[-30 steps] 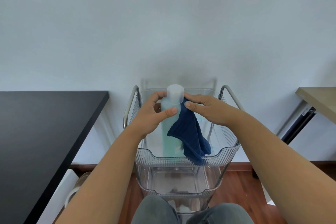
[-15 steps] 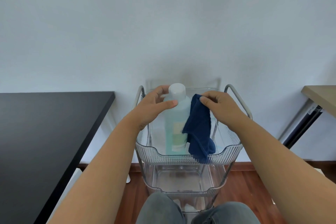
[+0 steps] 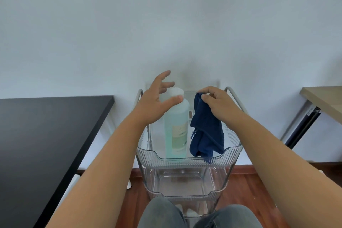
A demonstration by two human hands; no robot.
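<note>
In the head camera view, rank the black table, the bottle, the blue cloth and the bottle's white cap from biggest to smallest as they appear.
1. black table, by far the largest, partly because it sits nearer.
2. bottle and blue cloth look about alike, so no ranking between them.
3. white cap, smallest.

Clear ribbed cart (image 3: 233,155) w/ metal frame stands on wood floor (image 3: 249,187). In its top tray (image 3: 166,162): pale-green bottle (image 3: 176,126), upright, white cap. Blue cloth (image 3: 205,135) hangs just right of bottle, lower end over tray's front rim. Below bottle: 2nd tray (image 3: 185,196), contents unclear.
</note>
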